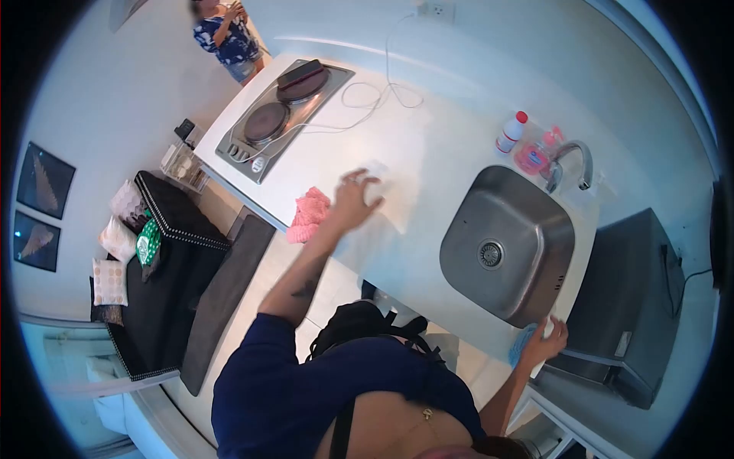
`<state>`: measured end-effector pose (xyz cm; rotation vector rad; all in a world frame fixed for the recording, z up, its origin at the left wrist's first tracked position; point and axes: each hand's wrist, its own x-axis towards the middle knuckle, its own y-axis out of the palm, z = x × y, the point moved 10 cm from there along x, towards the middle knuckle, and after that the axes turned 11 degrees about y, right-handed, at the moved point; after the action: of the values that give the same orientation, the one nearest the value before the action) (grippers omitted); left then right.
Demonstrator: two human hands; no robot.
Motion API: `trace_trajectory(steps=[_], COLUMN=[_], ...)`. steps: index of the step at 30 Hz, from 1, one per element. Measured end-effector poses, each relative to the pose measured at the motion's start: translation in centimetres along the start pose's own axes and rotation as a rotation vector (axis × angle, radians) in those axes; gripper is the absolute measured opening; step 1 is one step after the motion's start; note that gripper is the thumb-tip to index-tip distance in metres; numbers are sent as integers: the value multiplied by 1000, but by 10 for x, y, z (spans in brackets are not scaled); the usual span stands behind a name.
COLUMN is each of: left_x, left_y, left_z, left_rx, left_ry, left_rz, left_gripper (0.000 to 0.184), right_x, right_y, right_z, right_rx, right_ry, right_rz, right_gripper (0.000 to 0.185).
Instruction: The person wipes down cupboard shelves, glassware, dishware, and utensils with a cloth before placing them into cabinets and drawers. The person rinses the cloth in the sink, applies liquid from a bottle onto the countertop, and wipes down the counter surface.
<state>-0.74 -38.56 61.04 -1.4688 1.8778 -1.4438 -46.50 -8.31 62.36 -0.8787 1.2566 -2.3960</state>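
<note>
My left hand (355,200) hovers over or rests on the white countertop (424,153), fingers spread and curved, holding nothing I can see. A faint whitish, shiny patch shows by its fingertips. Beside that wrist, a crumpled pink cloth (309,216) lies at the counter's front edge. My right hand (546,343) is at the counter's right front corner, thumb and fingers apart. Right against it sits a blue cloth or scrubber (521,345), partly covered by the hand; whether the hand grips it is unclear. Between the hands is a steel sink (478,229) with a drain.
A two-plate cooktop (267,122) with a dark block on it and a thin white cable (388,69) lie at the far left. A white bottle (511,134), pink soap bottle (533,157) and faucet (585,164) stand behind the sink. A person (229,38) stands beyond.
</note>
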Motion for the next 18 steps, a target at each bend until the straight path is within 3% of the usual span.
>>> trace_trajectory(steps=[2,4,6,8,11,13,14,15,17,18], left_x=[23,52,89,127,186,213,218,227,234,235], left_y=[-5,-16,-22,-11,11,26,35,41,44,43], left_z=[60,107,138,159,189,199,201,204,206,204], left_rx=[91,166,219,242,333,327,339,351,397,451], left_ry=[-75,-208,-261,-247,-240,-226,-217,-210,-140,-57], left_rz=[-21,14,32,39,99,93,123,149,148,158], left_gripper=[43,42,41,42,51,57,58,60,54,48], right_x=[16,36,50,65,99,128,138,148,165,169], right_y=[19,54,101,158,243,259,270,281,314,317], right_z=[38,97,157,223,279,299,304,315,296,296], right_rx=[244,270,491,710,715,532,415,419,495,465], right_ry=[-88,-188,-333,-204,-134,-140,-81,-96,208,229], right_rz=[-15,97,156,428,377,-95,-191,-196,-95,-97], right_gripper=[20,26,35,49,64,79,89,89,90,89])
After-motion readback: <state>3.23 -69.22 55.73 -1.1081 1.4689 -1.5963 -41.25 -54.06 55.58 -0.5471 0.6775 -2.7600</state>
